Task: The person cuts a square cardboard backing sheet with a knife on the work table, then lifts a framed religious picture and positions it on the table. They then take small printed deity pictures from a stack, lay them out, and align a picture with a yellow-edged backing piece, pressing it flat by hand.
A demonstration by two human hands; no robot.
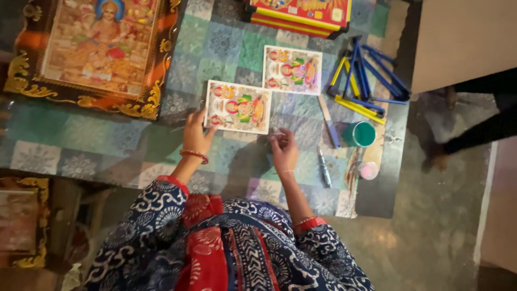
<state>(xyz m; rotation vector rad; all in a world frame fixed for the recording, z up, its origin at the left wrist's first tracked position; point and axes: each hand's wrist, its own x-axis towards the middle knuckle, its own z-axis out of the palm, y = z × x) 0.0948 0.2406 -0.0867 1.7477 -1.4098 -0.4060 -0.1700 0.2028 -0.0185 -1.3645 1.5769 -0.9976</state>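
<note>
i watched from the head camera as my left hand (196, 136) rested on the patterned tablecloth (107, 145), fingers spread and touching the lower left corner of a rectangular printed card (238, 106), pale with red, green and orange figures. my right hand (284, 151) sat just below that card's right corner, fingers curled together as if pinching something small; i could not tell what, if anything, it held. a second, matching card (292, 69) lay just above and to the right. a large picture in a gilded ornate frame (91, 54) stood at the table's far left. a stack of flat red and yellow packages (301, 16) lay at the top edge. to the right were blue and yellow rods (363, 78), a teal cup (361, 133) and a small pink-topped tub (368, 170).
</note>
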